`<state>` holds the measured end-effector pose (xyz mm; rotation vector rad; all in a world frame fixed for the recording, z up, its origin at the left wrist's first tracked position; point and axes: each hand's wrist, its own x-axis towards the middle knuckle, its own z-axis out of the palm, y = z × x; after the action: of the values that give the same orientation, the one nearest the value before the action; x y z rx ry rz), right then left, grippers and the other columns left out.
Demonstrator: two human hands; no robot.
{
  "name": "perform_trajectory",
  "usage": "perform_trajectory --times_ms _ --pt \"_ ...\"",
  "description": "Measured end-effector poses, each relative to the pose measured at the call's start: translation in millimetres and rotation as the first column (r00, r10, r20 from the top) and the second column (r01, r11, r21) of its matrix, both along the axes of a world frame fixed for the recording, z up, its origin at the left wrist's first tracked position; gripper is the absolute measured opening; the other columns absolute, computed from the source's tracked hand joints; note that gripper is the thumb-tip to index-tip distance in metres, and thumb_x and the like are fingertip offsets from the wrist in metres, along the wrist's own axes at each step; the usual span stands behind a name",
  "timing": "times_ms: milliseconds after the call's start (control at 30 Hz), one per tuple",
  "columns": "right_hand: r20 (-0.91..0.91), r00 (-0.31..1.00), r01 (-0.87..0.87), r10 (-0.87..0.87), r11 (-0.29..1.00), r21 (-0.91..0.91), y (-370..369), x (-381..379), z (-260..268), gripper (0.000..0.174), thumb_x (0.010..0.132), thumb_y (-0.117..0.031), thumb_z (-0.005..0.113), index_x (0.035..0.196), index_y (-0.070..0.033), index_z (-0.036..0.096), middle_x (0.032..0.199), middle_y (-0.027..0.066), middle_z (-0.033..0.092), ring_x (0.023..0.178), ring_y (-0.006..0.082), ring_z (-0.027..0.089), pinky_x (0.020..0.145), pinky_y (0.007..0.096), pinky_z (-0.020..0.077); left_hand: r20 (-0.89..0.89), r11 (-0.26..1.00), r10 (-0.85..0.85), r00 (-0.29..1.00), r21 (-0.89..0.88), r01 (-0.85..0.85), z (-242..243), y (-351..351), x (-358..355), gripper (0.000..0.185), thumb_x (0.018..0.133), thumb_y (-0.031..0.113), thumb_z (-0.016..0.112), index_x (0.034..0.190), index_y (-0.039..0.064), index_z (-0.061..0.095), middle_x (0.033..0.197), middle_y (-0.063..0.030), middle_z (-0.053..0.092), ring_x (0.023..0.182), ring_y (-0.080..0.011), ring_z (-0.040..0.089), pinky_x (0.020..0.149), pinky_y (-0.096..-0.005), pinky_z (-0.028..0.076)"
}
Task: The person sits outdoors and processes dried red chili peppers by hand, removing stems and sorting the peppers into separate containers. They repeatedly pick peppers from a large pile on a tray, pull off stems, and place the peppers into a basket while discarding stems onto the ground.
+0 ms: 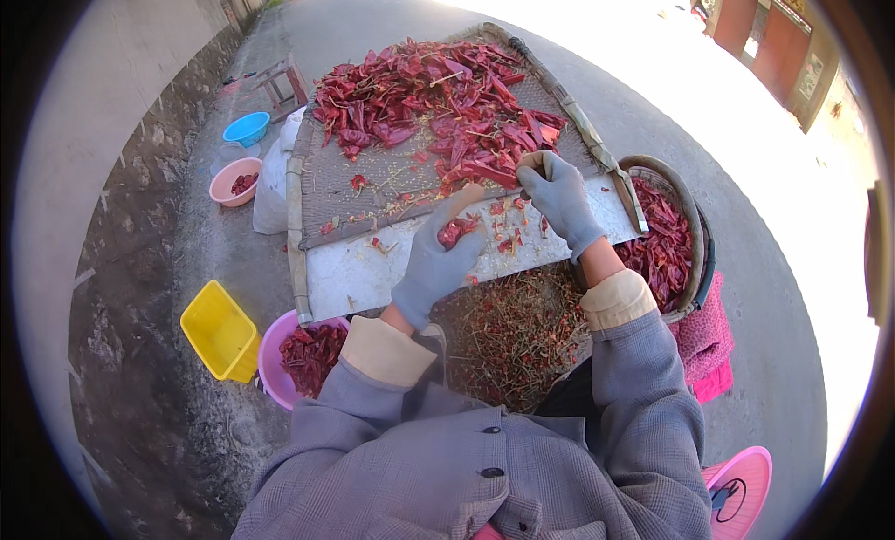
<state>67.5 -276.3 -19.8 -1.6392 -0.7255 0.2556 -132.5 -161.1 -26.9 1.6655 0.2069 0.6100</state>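
Observation:
My left hand (439, 250), in a grey glove, curls around a dried red chili pepper (458, 232) above the front of a woven bamboo tray (349, 183). To its right my right hand (559, 197), also gloved, has thumb and fingers bent close together. Whether a small piece sits between them is too hard to make out. The tip of a long red pepper (489, 172) lies right beside those fingers. Behind both hands a heap of dried red chilies (419, 93) covers the tray's far part. Seeds, stems and pepper scraps dot the white sheet (363, 274) along the near edge.
Stems and scraps (517, 337) cover the ground below. A basket of chilies (661, 246) stands right; a purple basin (276, 376) with chilies and a yellow bin (217, 330) stand left. Farther left are a white sack (273, 190), pink bowl (234, 197), blue basin (246, 129) and wooden stool (283, 86).

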Motion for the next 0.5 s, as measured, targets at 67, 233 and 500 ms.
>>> perform_trajectory --times_ms 67,233,500 --pt "-0.033 0.999 -0.026 0.026 1.000 0.013 -16.9 -23.8 2.5 0.015 0.094 -0.015 0.068 0.099 0.000 0.068 0.076 0.0032 0.065 0.072 0.0075 0.056 0.067 0.0289 0.0503 0.173 0.909 0.034 0.984 0.403 -0.103 3.8 -1.0 15.0 0.059 0.092 0.008 0.070 0.149 0.003 0.054 0.142 -0.0131 0.063 0.124 -0.0207 0.064 0.106 -0.0342 0.050" --pt "0.173 0.980 -0.115 0.098 0.989 0.096 -50.6 -74.4 12.8 0.011 0.095 -0.009 0.063 0.101 0.001 0.065 0.079 0.0061 0.064 0.070 0.0107 0.061 0.066 0.0303 0.0521 0.092 0.795 -0.074 0.993 0.606 0.004 13.0 -13.5 25.2 0.066 0.088 0.007 0.071 0.150 0.003 0.051 0.151 -0.0179 0.056 0.142 -0.0246 0.052 0.116 -0.0355 0.040" --pt "0.617 0.786 0.035 -0.044 0.999 0.027 -49.9 -55.5 -5.6 0.011 0.097 -0.014 0.064 0.105 -0.006 0.064 0.094 0.0146 0.068 0.086 0.0350 0.069 0.075 0.0447 0.0539 -0.074 0.951 -0.104 0.992 0.284 0.121 7.2 -22.5 48.0 0.043 0.089 0.009 0.067 0.131 0.003 0.066 0.116 -0.0143 0.074 0.109 -0.0206 0.070 0.096 -0.0352 0.054"
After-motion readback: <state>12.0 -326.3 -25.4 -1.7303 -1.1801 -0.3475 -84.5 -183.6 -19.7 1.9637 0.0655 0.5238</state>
